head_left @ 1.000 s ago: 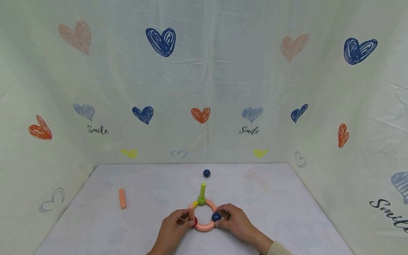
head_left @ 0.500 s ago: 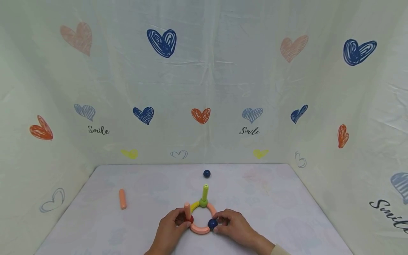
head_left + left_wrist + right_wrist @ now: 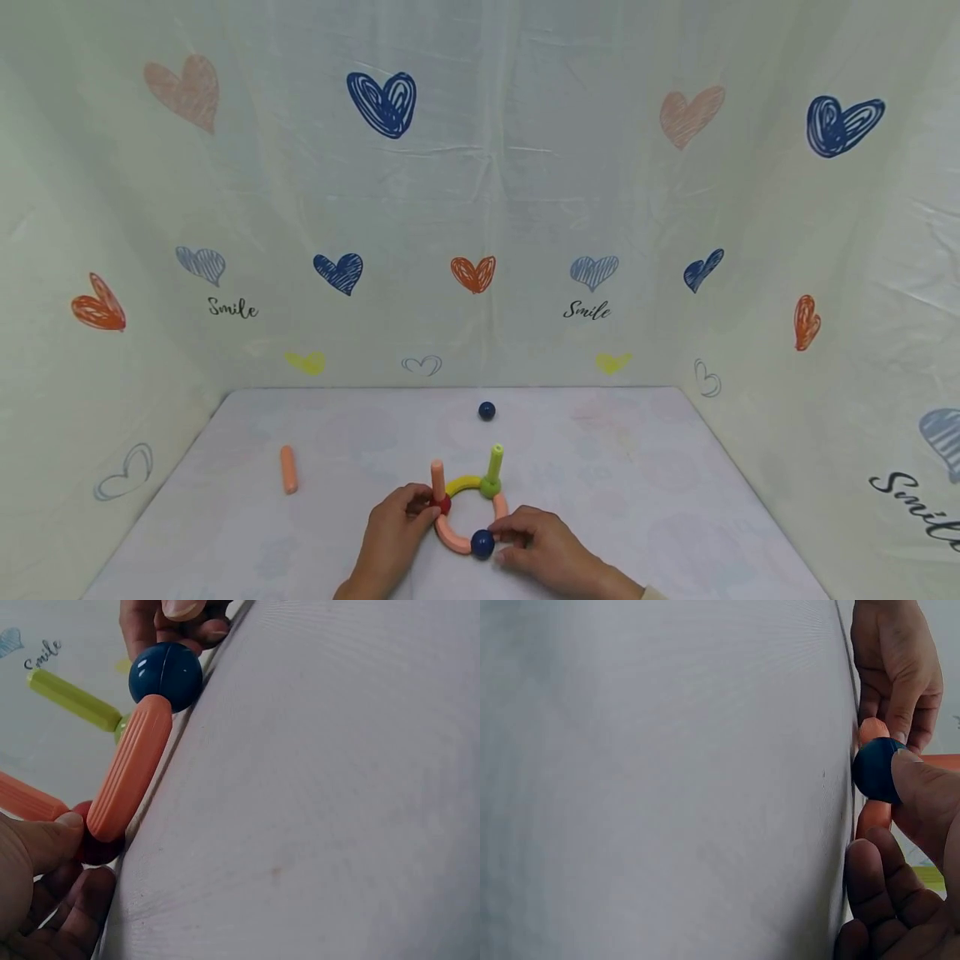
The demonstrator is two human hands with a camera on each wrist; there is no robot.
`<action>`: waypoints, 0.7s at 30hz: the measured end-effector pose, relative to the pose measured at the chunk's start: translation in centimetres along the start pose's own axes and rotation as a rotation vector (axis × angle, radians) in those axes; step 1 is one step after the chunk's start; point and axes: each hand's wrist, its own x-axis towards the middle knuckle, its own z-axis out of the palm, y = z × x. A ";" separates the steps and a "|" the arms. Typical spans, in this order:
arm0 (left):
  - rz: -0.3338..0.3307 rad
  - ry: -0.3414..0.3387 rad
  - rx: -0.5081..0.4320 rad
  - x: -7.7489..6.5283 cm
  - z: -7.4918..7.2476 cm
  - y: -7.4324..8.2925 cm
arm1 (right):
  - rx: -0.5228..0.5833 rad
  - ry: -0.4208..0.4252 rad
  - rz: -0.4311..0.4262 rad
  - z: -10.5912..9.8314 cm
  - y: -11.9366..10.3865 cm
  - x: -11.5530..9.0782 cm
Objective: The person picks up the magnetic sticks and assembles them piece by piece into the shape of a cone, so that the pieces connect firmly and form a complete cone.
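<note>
A ring of curved rods joined by balls lies on the table in front of me. The left hand (image 3: 392, 529) pinches its red ball (image 3: 444, 503), from which an orange stick (image 3: 438, 480) stands upright. A yellow curved rod (image 3: 463, 482) runs from there to a green ball (image 3: 491, 487) bearing an upright lime stick (image 3: 496, 459). Orange curved rods (image 3: 452, 536) meet at the blue ball (image 3: 483, 544) on the near side. My right hand (image 3: 547, 546) holds this ball from the right; its thumb (image 3: 922, 780) presses on it in the right wrist view.
A loose blue ball (image 3: 487, 411) lies beyond the ring, near the table's back edge. To the left lies a loose orange stick (image 3: 288, 469). White curtains (image 3: 480, 183) printed with hearts enclose the table (image 3: 637, 467) at the back and sides.
The ring has turned clockwise between the hands: the green ball went right, the blue ball left and nearer, the red ball left and farther. Both hands stayed with their balls.
</note>
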 end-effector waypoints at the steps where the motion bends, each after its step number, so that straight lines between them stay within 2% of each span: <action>1: 0.005 0.002 0.002 0.0 0.0 0.0 | 0.000 0.000 -0.002 0.0 0.0 0.0; 5: 0.021 0.005 0.017 0.3 -0.1 0.1 | 0.027 0.050 0.034 0.0 -0.3 0.2; 10: 0.007 0.006 0.031 0.5 0.0 0.3 | 0.011 0.221 0.122 -0.7 -0.3 1.2; 13: -0.008 0.008 0.049 0.7 0.2 0.4 | -0.039 0.289 0.152 -1.1 0.0 2.1; 16: -0.010 0.024 0.072 1.0 0.5 0.4 | -0.065 0.302 0.158 -1.4 0.1 2.7; 21: -0.015 0.036 0.090 1.6 0.9 0.5 | -0.069 0.270 0.159 -1.7 0.3 3.8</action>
